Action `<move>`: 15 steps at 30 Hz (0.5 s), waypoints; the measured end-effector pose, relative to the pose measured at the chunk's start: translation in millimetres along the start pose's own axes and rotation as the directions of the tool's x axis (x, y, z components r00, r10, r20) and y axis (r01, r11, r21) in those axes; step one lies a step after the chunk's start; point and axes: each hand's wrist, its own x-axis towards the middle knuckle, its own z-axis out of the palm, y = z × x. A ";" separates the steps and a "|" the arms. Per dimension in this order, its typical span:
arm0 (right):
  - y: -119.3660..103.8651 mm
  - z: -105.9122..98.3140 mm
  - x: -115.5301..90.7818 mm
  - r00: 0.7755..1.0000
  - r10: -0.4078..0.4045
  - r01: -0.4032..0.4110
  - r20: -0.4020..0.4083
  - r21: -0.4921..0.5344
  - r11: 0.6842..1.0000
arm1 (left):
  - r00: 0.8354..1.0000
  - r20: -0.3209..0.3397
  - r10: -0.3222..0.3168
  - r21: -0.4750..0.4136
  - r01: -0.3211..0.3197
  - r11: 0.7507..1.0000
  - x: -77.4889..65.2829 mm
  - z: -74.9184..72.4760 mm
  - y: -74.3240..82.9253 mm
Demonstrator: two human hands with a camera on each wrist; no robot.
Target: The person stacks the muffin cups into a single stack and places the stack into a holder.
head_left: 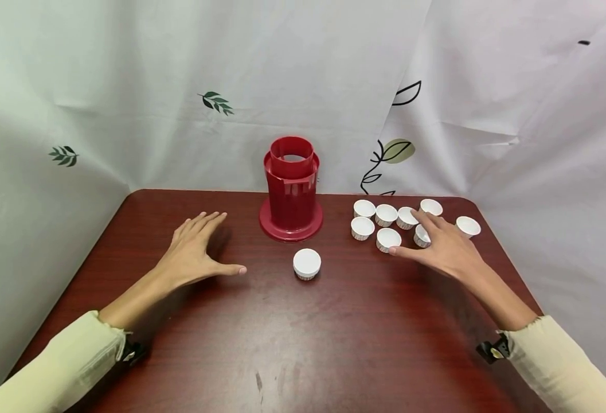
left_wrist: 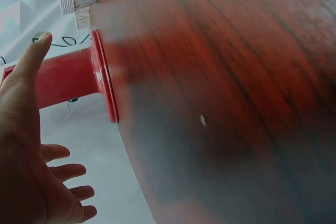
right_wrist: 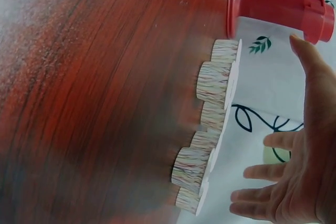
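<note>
A red cylindrical holder point(head_left: 293, 201) with a wide round base and an open inner tube stands upright at the table's back middle. In front of it sits a small stack of white paper cups point(head_left: 307, 264), whose several rims show in the left wrist view. My left hand point(head_left: 191, 252) hovers left of both, fingers spread and thumb pointing inward, holding nothing. Over the group of white paper cups point(head_left: 362, 228) at the right, my right hand point(head_left: 444, 244) hovers with fingers extended, covering part of some cups. Its thumb overlaps a front cup point(head_left: 388, 239); contact cannot be told.
The dark red wooden table point(head_left: 303, 344) has rounded back corners. Behind and beside it hangs a white cloth point(head_left: 153, 69) with leaf prints. One white cup point(head_left: 468, 226) sits apart near the table's right edge.
</note>
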 end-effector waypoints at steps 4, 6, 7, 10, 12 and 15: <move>-1.8 1.1 2.2 1.000 -0.018 0.018 -0.006 -0.015 1.000 | 1.000 -0.006 0.004 -0.044 -0.004 0.999 1.7 1.7 2.1; -2.8 1.6 3.1 1.000 -0.022 0.022 -0.002 -0.025 0.999 | 1.000 0.002 -0.004 -0.064 0.004 0.998 2.0 2.6 3.5; -3.4 2.0 3.5 1.000 -0.022 0.022 0.000 -0.029 0.999 | 1.000 0.007 -0.008 -0.072 0.008 0.997 2.3 3.2 4.3; -5.0 3.5 4.7 1.000 -0.017 0.017 0.010 -0.037 0.999 | 0.999 0.022 -0.027 -0.098 0.029 0.995 2.7 4.5 7.3; -6.2 4.9 5.9 1.000 -0.015 0.016 0.017 -0.040 0.999 | 0.999 0.031 -0.038 -0.116 0.041 0.992 2.9 5.0 9.3; -7.1 6.9 7.4 1.000 -0.021 0.022 0.022 -0.040 0.999 | 0.998 0.041 -0.042 -0.146 0.047 0.988 4.5 5.7 13.5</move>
